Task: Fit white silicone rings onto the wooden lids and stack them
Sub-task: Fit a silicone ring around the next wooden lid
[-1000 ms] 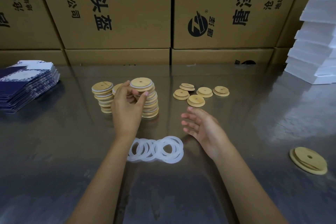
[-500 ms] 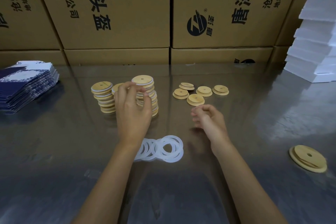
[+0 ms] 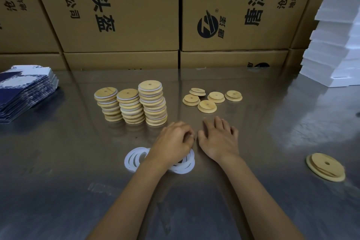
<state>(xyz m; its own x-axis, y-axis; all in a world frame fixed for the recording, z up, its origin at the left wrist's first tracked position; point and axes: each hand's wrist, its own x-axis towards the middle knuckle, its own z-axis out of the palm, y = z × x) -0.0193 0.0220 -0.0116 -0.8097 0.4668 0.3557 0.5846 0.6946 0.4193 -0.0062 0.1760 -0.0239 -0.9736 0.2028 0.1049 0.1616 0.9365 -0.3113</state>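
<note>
Lids (image 3: 153,103) with white rings fitted are seen in three stacks side by side on the table (image 3: 58,161), the right stack tallest. Five bare lids (image 3: 207,106) lie loose to the right of the stacks, one overlapping another at the back; a further lid (image 3: 325,166) lies well apart at the right edge. Loose rings (image 3: 134,159) are heaped near the front, partly hidden under the left wrist. Left hand (image 3: 174,142): fingers curled inward; whether anything is pinched cannot be told. Right hand (image 3: 219,138): grip spread, palm down, just beside the left, nothing held. Cartons (image 3: 126,15) are stacked behind.
</note>
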